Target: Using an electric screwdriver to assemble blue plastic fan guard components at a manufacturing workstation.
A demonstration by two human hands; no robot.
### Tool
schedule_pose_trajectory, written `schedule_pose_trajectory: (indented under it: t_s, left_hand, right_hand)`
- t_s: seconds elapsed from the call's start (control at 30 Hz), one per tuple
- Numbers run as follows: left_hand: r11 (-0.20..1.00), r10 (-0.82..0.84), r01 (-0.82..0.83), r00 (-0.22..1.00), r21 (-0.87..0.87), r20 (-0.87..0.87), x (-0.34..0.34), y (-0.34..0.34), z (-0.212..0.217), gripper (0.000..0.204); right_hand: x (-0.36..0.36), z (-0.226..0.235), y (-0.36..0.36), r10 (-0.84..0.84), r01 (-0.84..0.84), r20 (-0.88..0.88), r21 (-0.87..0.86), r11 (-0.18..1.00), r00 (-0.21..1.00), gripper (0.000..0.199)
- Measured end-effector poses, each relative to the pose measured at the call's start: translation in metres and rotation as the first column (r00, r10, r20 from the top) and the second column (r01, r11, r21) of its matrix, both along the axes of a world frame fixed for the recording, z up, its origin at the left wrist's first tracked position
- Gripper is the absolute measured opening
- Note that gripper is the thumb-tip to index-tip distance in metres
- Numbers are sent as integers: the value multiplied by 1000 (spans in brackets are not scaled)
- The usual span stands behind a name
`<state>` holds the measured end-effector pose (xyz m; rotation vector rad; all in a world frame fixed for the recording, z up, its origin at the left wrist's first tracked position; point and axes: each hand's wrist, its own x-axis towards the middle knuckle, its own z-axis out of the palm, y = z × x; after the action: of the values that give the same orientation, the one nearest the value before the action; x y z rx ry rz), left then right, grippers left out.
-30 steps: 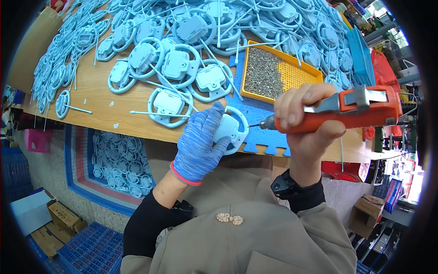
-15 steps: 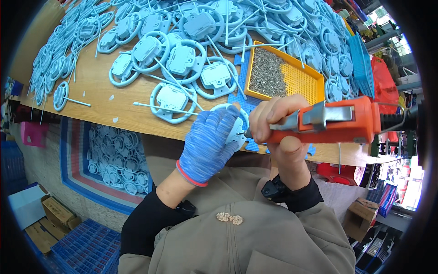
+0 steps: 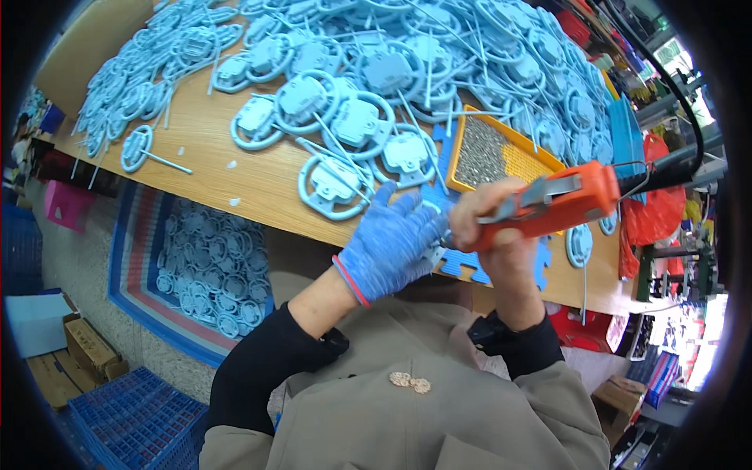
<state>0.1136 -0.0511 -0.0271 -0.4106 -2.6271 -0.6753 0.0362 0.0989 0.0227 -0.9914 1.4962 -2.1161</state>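
My left hand (image 3: 392,247), in a blue knitted glove with a red cuff edge, lies over a light blue plastic ring-shaped part (image 3: 433,254) at the table's near edge and holds it down. The glove hides most of that part. My bare right hand (image 3: 509,254) is wrapped around an orange-red power screwdriver (image 3: 564,200) with a metal lever on its side. Its tip points left and meets the part beside my left fingers; the exact contact is blurred. Behind the tool stands a yellow tray (image 3: 513,129) holding many small screws (image 3: 482,153).
Light blue ring parts (image 3: 388,74) with thin stems are heaped across the table (image 3: 196,184). A blue foam mat (image 3: 470,270) lies under the work. Below left sits a striped bag (image 3: 137,290) full of similar parts. A black cable (image 3: 681,94) and a red bag (image 3: 658,211) are at the right.
The view has shifted, so the table contents appear further right. My left fingers have spread further over the part. The screwdriver is still in my right hand, its tip by the part.
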Motion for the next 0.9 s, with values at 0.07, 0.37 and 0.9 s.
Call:
schedule_pose_trajectory:
  t_s: [0.07,0.37,0.9]
  left_hand:
    - [1000,5,-4,996,-12,84,22,-4,11,34]
    - [917,340,-307,935,-255,96,68,-106,40,61]
    - [733,651,-679,714,28,258,-91,-166,-16,79]
  right_hand:
    - [-9,2,12,-43,44,7,-124,991,999,51]
    - [-83,11,81,-406,391,-37,-207,897,913,50]
    - [-106,-24,110,-542,535,-24,-136,834,840,44]
